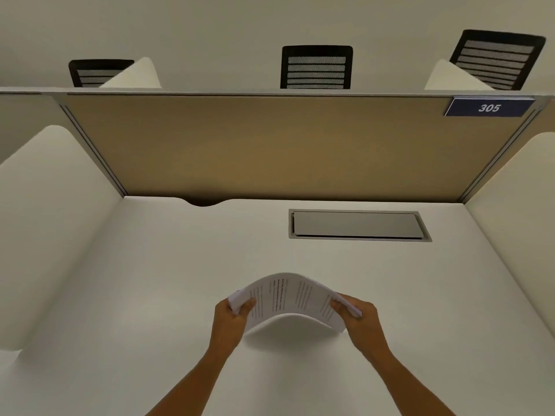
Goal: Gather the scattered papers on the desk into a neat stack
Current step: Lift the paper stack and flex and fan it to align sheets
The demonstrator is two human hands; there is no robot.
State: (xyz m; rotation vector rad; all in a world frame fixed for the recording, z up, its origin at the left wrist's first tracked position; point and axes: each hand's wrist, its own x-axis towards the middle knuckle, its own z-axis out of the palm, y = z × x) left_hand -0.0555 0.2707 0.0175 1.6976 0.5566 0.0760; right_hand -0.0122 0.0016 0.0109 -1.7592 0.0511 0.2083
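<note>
Head view: our left hand (232, 315) pinches the left edge of the papers (292, 298), thumb on top, the bundle arched upward above the white desk (150, 280) near its front middle; our right hand (359, 315) pinches the opposite edge likewise. We judge the sheets light, limp and apt to slide or fan, so both short edges are the places to hold.

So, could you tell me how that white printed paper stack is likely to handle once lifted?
The white printed paper stack is probably floppy: it arches upward between the left hand and right hand. Likely light, since fingertip grips suffice. Loose sheets might slip apart.
</note>
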